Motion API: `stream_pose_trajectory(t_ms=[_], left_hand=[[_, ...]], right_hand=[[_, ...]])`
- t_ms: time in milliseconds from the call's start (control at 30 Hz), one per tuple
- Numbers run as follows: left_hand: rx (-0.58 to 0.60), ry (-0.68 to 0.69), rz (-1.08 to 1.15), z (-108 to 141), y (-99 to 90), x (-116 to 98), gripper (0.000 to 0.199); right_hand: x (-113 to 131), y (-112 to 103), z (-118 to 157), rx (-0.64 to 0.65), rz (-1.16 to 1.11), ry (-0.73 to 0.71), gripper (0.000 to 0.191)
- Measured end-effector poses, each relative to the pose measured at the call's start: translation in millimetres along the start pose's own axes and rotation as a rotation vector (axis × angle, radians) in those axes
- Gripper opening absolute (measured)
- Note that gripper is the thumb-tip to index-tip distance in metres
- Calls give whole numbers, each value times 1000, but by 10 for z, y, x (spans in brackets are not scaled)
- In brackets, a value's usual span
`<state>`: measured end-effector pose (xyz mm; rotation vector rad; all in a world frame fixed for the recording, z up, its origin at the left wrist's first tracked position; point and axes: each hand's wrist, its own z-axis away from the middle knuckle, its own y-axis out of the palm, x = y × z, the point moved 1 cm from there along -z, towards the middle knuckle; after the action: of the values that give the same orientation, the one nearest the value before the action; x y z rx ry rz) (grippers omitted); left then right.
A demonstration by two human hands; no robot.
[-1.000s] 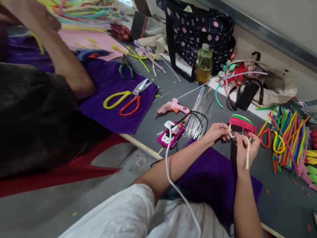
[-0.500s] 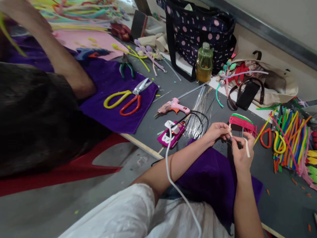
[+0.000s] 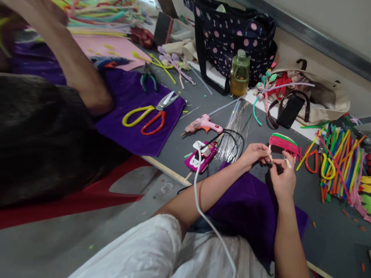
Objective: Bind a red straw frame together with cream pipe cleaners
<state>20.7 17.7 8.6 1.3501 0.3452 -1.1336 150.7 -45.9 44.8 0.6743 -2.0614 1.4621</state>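
Observation:
My left hand [image 3: 255, 155] pinches one part of a cream pipe cleaner [image 3: 270, 151] that is wound into a small twist. At the lower end of that twist are the closed fingertips of my right hand [image 3: 283, 177]. A loose cream end sticks out between the right fingers. Just beyond both hands lies a piece made of pink, green and cream pipe cleaners [image 3: 282, 143], shaped like a watermelon slice. Part of the twist is covered by my fingers.
Left of my hands are a pink glue gun [image 3: 204, 124], a magenta power strip [image 3: 200, 157], thin wires [image 3: 233, 135] and large scissors [image 3: 149, 114]. Coloured pipe cleaners [image 3: 342, 162] and second scissors [image 3: 327, 166] lie right. A co-worker's arm [image 3: 84, 73] reaches in at left. A bottle [image 3: 240, 73] stands behind.
The loose cream end by my right hand hung down long before and now shows only as a short bit. My right fingers have shifted slightly. The co-worker's arm has moved a little right.

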Motion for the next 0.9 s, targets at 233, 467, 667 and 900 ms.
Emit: stream_pose_trajectory(t_ms=[233, 467, 667, 900], left_hand=[[-10, 1, -5, -2, 0, 9, 34], [-11, 11, -1, 4, 4, -19, 34], [-21, 11, -10, 0, 4, -21, 34], [-12, -3, -1, 9, 8, -11, 35]], right_hand=[[-5, 52, 30, 11, 231, -127, 59], [55, 39, 54, 80, -1, 28, 70], [65, 2, 36, 112, -38, 142, 68], [-16, 49, 27, 121, -282, 163, 72]])
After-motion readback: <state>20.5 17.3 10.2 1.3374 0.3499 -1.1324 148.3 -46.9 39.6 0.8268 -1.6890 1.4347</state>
